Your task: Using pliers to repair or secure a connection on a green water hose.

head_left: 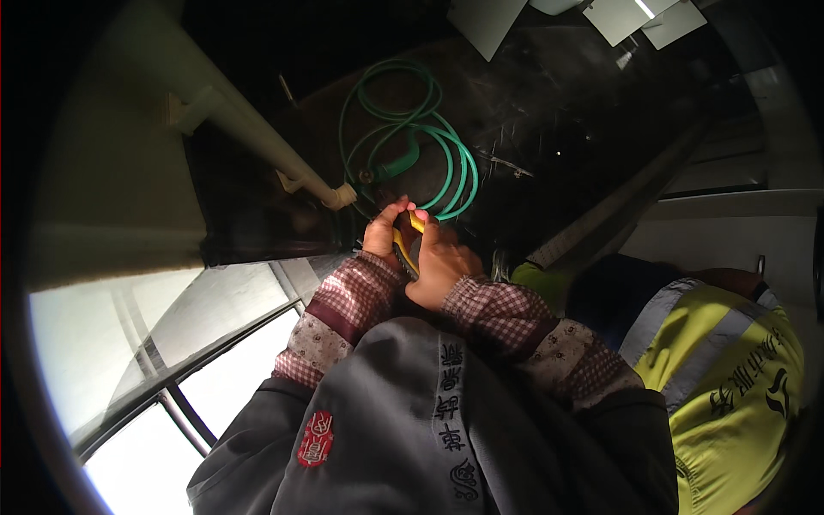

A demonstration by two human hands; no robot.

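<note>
In front of my body, my right hand (pixel 442 264) is closed round yellow-handled pliers (pixel 404 251); their jaws are hidden in shadow and behind the fingers. My left hand (pixel 383 232) is beside it, its thumb and fingertips pinched together close to the right hand's fingertips. What the left fingers hold is too dark and small to make out. Just beyond both hands lies a loosely coiled green cable (pixel 468 167). A wider green piece (pixel 400 163) sits inside the coil.
A pale pipe (pixel 283 159) slants down on the left, its end near my left hand. Bright window panes (pixel 232 352) are at lower left. A person in a yellow reflective vest (pixel 730 378) is close on my right. White panels (pixel 485 24) are at the top.
</note>
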